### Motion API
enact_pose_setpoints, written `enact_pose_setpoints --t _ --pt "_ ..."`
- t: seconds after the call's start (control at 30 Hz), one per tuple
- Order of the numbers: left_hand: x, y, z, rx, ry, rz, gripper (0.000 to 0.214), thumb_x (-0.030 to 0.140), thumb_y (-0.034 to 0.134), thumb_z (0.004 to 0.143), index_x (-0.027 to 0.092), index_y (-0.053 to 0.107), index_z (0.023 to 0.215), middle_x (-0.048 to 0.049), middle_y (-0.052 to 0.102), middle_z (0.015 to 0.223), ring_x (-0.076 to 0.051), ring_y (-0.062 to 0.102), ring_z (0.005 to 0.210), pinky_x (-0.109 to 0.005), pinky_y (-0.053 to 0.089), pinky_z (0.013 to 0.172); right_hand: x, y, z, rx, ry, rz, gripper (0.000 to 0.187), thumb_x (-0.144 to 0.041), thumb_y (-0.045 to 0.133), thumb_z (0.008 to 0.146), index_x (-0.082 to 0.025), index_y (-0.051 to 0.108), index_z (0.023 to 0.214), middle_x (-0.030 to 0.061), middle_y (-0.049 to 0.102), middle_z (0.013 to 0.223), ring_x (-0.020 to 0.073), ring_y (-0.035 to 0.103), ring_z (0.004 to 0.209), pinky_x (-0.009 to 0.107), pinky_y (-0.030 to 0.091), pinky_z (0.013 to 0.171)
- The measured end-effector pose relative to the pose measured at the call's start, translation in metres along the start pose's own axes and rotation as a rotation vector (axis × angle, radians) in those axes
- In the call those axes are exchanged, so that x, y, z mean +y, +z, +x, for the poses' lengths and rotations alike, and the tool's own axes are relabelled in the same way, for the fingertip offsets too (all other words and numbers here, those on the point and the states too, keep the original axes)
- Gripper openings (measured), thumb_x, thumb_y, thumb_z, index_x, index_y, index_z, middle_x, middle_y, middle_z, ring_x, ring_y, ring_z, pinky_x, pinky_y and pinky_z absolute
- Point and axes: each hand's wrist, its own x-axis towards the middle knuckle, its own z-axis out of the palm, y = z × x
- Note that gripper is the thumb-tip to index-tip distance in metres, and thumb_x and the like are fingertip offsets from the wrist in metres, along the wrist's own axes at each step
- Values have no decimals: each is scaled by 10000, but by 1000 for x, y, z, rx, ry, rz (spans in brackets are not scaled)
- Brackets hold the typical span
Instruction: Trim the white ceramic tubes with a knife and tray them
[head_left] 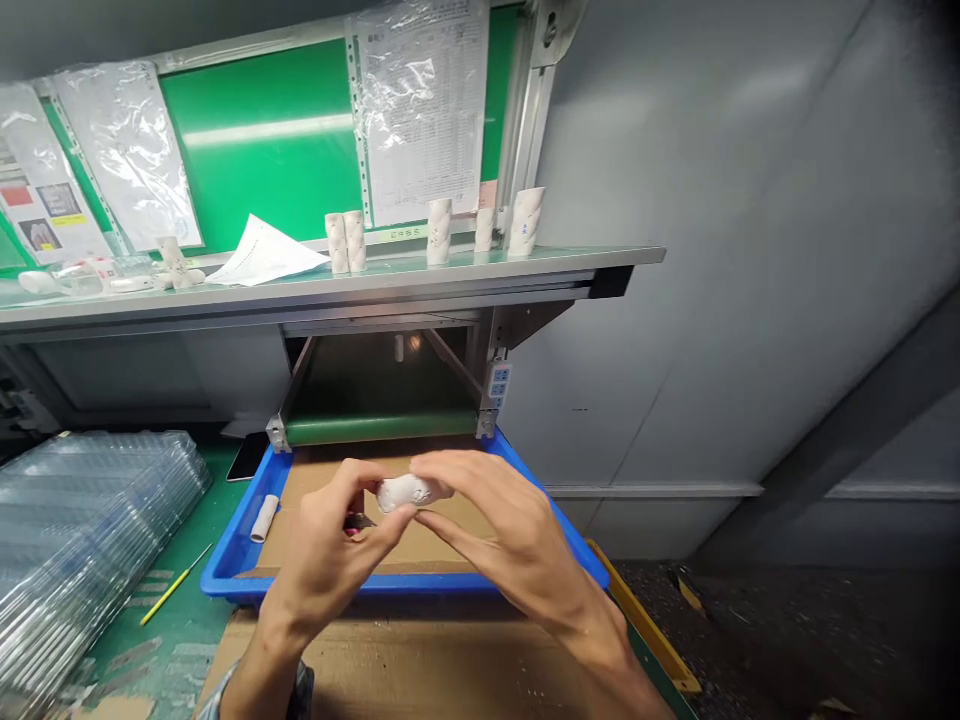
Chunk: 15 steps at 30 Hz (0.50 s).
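The left hand (330, 565) and right hand (517, 540) pinch a white roll (401, 492) above a blue tray (232, 588); a white tube (264, 518) lies left of them, stacked clear plastic trays (82, 540) beyond.

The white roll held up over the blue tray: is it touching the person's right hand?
Touching: the head view shows the white roll gripped by the right hand, with fingers resting along its top.

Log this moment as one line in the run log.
left hand: holds white cylindrical piece | right hand: holds same piece | below: blue tray, second white piece inside
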Motion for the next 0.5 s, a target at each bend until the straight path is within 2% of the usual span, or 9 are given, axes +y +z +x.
enact_pose_setpoints --t 0.07,0.17,0.23,0.33,0.4,0.5 --pt "7 1 -1 -1 50 68 194 411 746 1031 243 665 1082 56 663 796 -98 501 574 -210 382 535 1 7 1 -25 -76 -36 267 -309 737 1062 -255 694 1319 48 830 1185 224 799 1077 343 640 965" --pt "16 -7 -3 -51 44 129 281 518 626 1091 241 631 1136 19 722 911 -130 595 663 -240 450 618 4 13 2 -53 -42 67 245 -335 724 1070 -251 700 1299 43 840 1153 204 820 1013 300 658 919" --pt "18 -14 -3 -108 3 160 286 481 464 1156 235 605 1123 1 724 925 -154 633 714 -270 472 672 5 13 2 -57 -3 135 270 -291 758 1047 -261 703 1310 42 833 1201 202 819 1052 290 660 955" --pt "17 -19 -4 -142 2 182 360 368 311 1192 235 552 960 5 674 831 -161 625 705 -288 457 673 8 11 0 -55 -7 194 348 -212 782 1013 -277 706 1347 52 811 1260 222 797 1135 319 655 1013" --pt "16 -17 -4 -120 39 208 384 363 301 1197 237 524 911 12 657 799 -159 618 685 -291 440 652 9 10 -1 -56 -15 203 382 -182 778 1005 -291 706 1364 54 804 1253 227 789 1138 333 653 1010" --pt "18 -11 -7 -75 109 291 393 491 347 1192 230 561 992 11 712 844 -167 677 716 -300 439 651 10 11 0 -34 -11 181 337 -200 779 1013 -302 708 1327 47 800 1210 216 780 1102 314 647 967"
